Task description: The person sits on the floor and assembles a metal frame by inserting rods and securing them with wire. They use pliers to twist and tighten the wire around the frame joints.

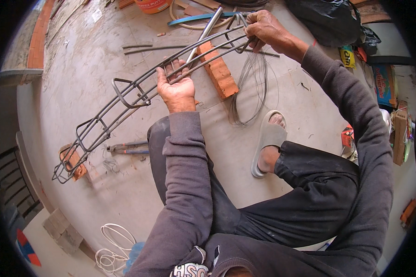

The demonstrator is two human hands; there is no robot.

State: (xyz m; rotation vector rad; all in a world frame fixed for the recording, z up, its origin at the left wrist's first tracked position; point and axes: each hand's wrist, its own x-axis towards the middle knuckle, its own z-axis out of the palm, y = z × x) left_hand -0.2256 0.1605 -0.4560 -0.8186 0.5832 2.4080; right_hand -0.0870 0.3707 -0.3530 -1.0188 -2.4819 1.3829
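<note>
A long rebar cage (136,83) of dark steel rods with bent rectangular stirrups runs slantwise from lower left to upper right. My left hand (178,90) is palm up at its middle, fingers stretched out behind the rods. At the far right end, my right hand (265,31) is closed on a steel stirrup (240,27) around the rods. An orange brick (218,71) lies under the cage near that end. Another brick (74,162) is under the lower left end. Whether the stirrup at my right hand is tied cannot be seen.
Thin tie wire (252,87) lies in a loose bundle beside the brick. Pliers-like cutters (129,148) rest left of my knee. A metal tube (205,32) and loose rods (143,51) lie at the back. Black bags (328,21) sit far right, white cable (111,249) lower left.
</note>
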